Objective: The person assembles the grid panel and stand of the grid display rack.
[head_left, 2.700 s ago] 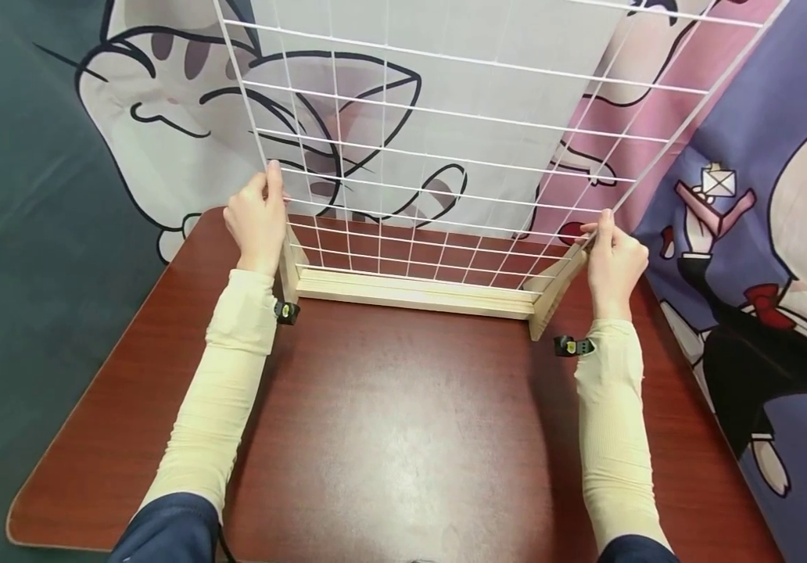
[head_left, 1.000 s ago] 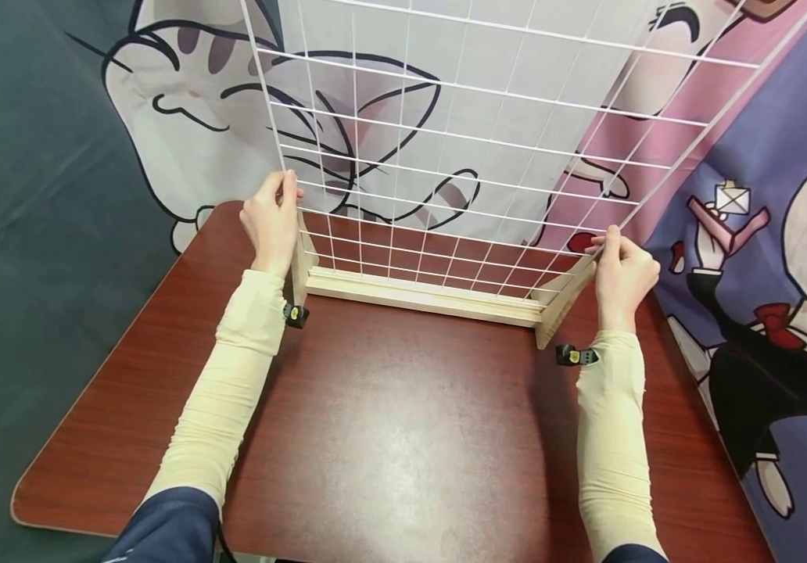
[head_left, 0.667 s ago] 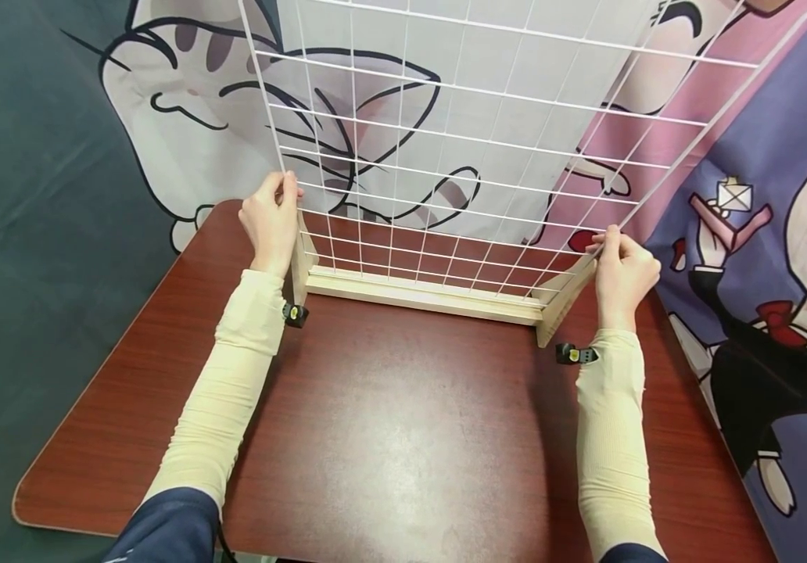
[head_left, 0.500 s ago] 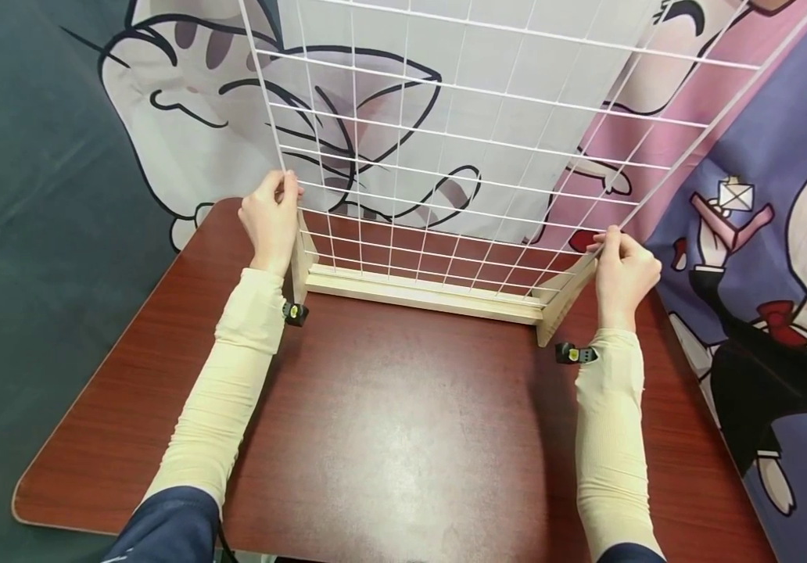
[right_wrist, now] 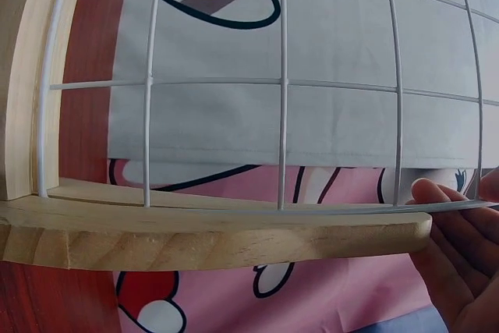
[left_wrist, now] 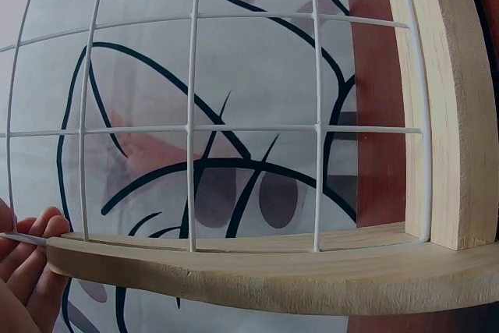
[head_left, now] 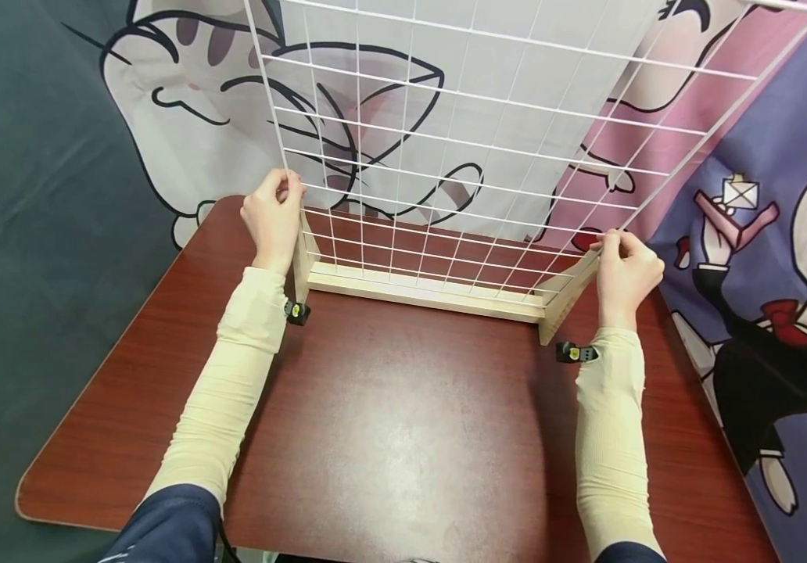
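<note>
A white wire grid panel (head_left: 403, 168) stands upright between the two side pieces of a pale wooden stand. My left hand (head_left: 272, 219) pinches the panel's left edge rod just above the left wooden side piece (left_wrist: 234, 274). On the other side, my right hand (head_left: 625, 270) pinches the right edge rod, close by the tip of the right side piece (right_wrist: 218, 239). The panel's lower end sits at the wooden crossbar (head_left: 425, 295), and in both wrist views its edge rods run along the inner faces of the side pieces.
The stand rests toward the far side of a reddish-brown table (head_left: 389, 422), whose rounded front corner is at the left. Behind it hangs a cloth (head_left: 185, 141) printed with cartoon figures. A purple and pink printed cloth (head_left: 741, 328) runs along the right side.
Since half a second ago the panel has sunk slightly, and its upper right corner shows more in the head view. Both hands keep their pinch. Earlier, the head view shifted a little.
</note>
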A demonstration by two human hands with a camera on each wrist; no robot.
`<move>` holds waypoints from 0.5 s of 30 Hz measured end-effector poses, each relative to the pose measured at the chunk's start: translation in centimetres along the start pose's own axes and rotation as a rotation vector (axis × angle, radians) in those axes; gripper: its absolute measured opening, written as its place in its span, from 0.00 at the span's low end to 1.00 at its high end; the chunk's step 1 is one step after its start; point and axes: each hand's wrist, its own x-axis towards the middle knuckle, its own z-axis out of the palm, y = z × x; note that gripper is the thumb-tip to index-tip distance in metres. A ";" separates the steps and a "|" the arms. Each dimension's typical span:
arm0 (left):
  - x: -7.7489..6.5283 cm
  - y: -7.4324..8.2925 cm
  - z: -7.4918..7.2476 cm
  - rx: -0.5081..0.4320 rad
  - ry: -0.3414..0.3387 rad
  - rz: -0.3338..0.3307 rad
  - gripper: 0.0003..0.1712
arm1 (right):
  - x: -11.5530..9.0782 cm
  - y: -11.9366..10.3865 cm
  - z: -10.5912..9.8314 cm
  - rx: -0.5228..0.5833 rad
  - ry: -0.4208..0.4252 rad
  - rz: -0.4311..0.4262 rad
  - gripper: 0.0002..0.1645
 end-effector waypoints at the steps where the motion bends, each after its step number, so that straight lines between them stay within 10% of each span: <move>1: 0.0 0.1 0.0 0.001 0.000 -0.001 0.15 | 0.0 0.0 0.0 0.002 0.003 0.002 0.18; 15: -0.1 0.4 0.1 0.001 0.006 -0.013 0.14 | -0.1 0.0 0.1 -0.006 0.012 0.016 0.17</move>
